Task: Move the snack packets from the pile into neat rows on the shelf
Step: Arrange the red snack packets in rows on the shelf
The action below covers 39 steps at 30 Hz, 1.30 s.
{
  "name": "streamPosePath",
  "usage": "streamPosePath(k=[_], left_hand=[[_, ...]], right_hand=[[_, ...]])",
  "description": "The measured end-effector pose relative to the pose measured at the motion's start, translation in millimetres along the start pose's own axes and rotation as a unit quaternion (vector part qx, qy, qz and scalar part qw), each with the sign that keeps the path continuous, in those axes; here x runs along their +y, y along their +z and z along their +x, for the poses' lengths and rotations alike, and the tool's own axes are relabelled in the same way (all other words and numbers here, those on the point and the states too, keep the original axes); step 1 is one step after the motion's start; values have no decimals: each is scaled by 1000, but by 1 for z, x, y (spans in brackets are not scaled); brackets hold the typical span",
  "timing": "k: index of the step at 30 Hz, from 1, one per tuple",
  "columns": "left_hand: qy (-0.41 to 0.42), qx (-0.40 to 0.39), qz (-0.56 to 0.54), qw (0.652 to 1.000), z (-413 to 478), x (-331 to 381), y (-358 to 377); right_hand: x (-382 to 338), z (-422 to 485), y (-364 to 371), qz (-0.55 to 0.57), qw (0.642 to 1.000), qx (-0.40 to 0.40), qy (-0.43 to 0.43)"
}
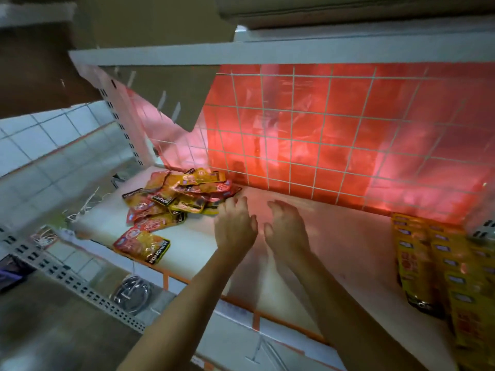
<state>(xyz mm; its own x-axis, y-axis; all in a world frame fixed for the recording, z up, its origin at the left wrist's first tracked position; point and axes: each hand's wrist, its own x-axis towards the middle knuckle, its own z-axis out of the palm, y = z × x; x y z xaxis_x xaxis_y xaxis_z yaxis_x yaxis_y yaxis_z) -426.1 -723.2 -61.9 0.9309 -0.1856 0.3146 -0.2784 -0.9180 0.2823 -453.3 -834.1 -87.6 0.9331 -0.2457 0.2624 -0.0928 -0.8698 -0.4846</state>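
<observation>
A loose pile of yellow and red snack packets [176,196] lies at the back left of the white shelf [203,245]. One packet [143,246] lies apart near the shelf's front edge. Neat overlapping rows of yellow packets [439,266] fill the right end of the shelf. My left hand [234,223] hovers just right of the pile, fingers loosely bent, its fingertips near the closest packets and holding nothing. My right hand [285,226] floats beside it over bare shelf, fingers relaxed and empty.
A white wire grid with red backing [334,135] closes the back of the shelf. Another shelf board [241,53] hangs overhead with cardboard above it. A perforated upright [72,285] and a lower shelf with a coiled item [132,293] sit below left.
</observation>
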Motion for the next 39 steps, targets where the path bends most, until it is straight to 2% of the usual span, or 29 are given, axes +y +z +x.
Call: streamPosePath(k=[5,10,14,16,19,27,30,32,35,36,38,39], left_hand=[[-104,12,-91,990,22,-50,0],[-190,24,-186,964,42,-75,-3],[-248,21,-254,935,46,-85,-4],[-270,20,-284,920,46,-90,-3],[-282,24,-296,912,44,-92,-4],[-302,8,-347,888,34,-83,-2],[-318,5,-375,871,31,-79,0],[-332,9,-419,845,32,-76,4],[-347,-5,-482,804,29,-64,1],[-355,-7,-528,772,27,-59,-1],[-373,-21,-634,677,23,-49,-3],[-373,-26,-668,643,20,-45,-4]], right_hand=[[-45,38,5,3,997,-34,-67],[-82,74,29,-4,992,-51,-118],[-92,96,54,-45,980,-80,-176],[-93,99,65,-40,979,-94,-179],[-90,100,75,1,987,-68,-144],[-83,91,66,-73,977,-54,-195],[-83,89,59,-46,978,5,-203],[-84,79,56,15,976,62,-209],[-80,57,52,155,968,101,-167],[-79,49,49,192,966,94,-148],[-77,36,40,262,956,95,-97],[-75,30,36,290,949,104,-69]])
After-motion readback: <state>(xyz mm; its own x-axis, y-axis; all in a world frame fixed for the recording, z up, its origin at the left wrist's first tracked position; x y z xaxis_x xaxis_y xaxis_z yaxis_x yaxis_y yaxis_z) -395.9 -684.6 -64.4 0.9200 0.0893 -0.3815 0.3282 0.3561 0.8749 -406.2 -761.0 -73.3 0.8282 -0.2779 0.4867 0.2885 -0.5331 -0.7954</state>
